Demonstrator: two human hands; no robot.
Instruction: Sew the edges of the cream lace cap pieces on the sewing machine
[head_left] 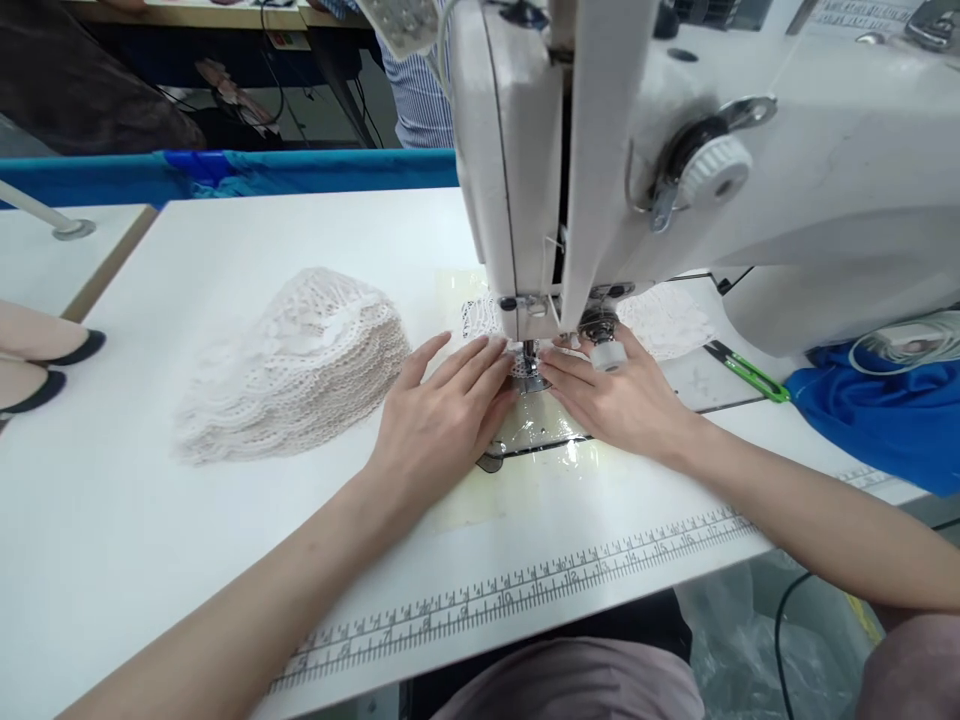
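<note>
Pressing flat on the work, both hands lie with fingers stretched out and nothing gripped. The left hand [439, 415] rests palm down just left of the presser foot [531, 375], its fingertips touching the small lace piece [480, 318] that runs under the needle. The right hand [615, 395] lies on the other side, fingers pointing in toward the foot and pinning the same lace against the metal plate [536, 432]. The lace shows on both sides of the sewing machine [675, 170], whose white head hangs right over the fingers.

Left of the left hand, close by but apart from it, a pile of lace [292, 365] sits loose on the white table [225, 240]. A printed ruler [525, 590] runs along the table's near edge. Right of the right hand, green-handled snips [746, 372] lie on the table, and beyond them blue cloth [877, 420] is bunched at the machine's base with white cord on top. A blue bin edge [225, 170] lines the table's far side; what it holds cannot be told.
</note>
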